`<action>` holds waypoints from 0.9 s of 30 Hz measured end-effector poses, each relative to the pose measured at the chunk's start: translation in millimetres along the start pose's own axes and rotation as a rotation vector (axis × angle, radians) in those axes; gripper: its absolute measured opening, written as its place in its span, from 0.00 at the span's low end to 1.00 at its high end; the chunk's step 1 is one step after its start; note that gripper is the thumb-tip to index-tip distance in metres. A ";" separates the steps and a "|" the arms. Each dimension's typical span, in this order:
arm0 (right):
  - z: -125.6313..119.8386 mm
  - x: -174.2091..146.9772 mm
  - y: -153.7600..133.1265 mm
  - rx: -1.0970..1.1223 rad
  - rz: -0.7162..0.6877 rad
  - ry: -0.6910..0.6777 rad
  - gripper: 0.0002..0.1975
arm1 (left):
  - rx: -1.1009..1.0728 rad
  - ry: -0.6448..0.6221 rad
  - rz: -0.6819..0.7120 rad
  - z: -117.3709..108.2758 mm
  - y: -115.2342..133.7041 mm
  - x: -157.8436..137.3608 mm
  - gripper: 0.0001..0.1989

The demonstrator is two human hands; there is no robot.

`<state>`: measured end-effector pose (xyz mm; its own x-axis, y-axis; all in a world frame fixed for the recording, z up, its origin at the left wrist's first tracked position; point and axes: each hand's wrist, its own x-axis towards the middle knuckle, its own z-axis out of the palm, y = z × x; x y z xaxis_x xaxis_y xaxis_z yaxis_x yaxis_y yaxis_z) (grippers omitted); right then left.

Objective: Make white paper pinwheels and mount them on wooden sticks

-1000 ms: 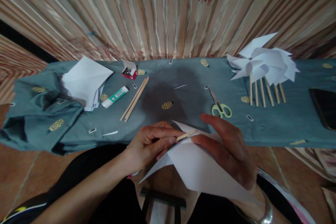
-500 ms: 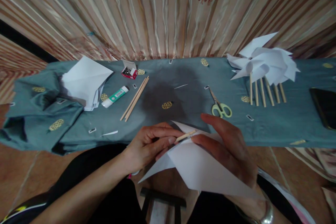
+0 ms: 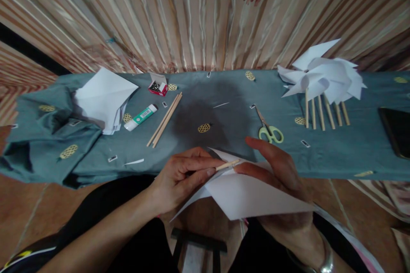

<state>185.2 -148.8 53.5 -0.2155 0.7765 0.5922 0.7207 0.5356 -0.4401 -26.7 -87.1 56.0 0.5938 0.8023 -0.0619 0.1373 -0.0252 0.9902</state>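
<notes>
The left hand [image 3: 184, 175] has its fingers clamped on a slim, pale wooden stick [image 3: 228, 164], whose long axis runs rightward to a free end just beside the right hand [image 3: 285, 170]. It lies over folded white paper [image 3: 246, 196]; whether the right fingers grip that, I cannot tell.

There was one pair of scissors [image 3: 271, 133]. Left of it lay two loose sticks [image 3: 168, 120], one glue stick [image 3: 141, 117], one red box [image 3: 158, 87], one paper stack [image 3: 105, 98] and two paper slivers [image 3: 134, 162]; right of it, six pinwheel sticks [image 3: 320, 113] and one phone [image 3: 397, 130]. On its near side were one left hand [image 3: 187, 177], one right hand [image 3: 285, 177], one held stick [image 3: 227, 164] and one folded paper [image 3: 246, 198].
</notes>
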 end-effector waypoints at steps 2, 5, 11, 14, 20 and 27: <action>0.5 -0.3 0.6 0.012 0.005 0.001 0.10 | 0.062 0.004 0.071 -0.5 -1.0 -0.7 0.13; 1.8 -2.2 0.9 0.028 0.031 0.000 0.10 | 0.129 0.009 0.148 -1.3 -1.2 -1.9 0.14; 3.1 -8.4 0.1 0.075 0.083 -0.034 0.12 | 0.246 -0.006 0.286 -4.2 0.1 -3.9 0.15; 2.5 -8.9 -0.3 0.086 0.090 -0.057 0.14 | 0.257 -0.006 0.359 -4.3 -1.8 -4.6 0.16; 6.3 -4.5 1.6 0.077 0.075 -0.055 0.15 | 0.286 0.012 0.349 -1.9 -6.5 -3.4 0.15; 15.2 -2.2 3.2 0.184 0.269 -0.054 0.09 | 0.236 0.060 0.259 1.2 -7.1 -0.5 0.13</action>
<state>177.9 -143.8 40.5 -0.0721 0.9121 0.4036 0.6262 0.3564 -0.6934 -27.0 -88.0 48.8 0.5859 0.7849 0.2016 0.1720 -0.3636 0.9156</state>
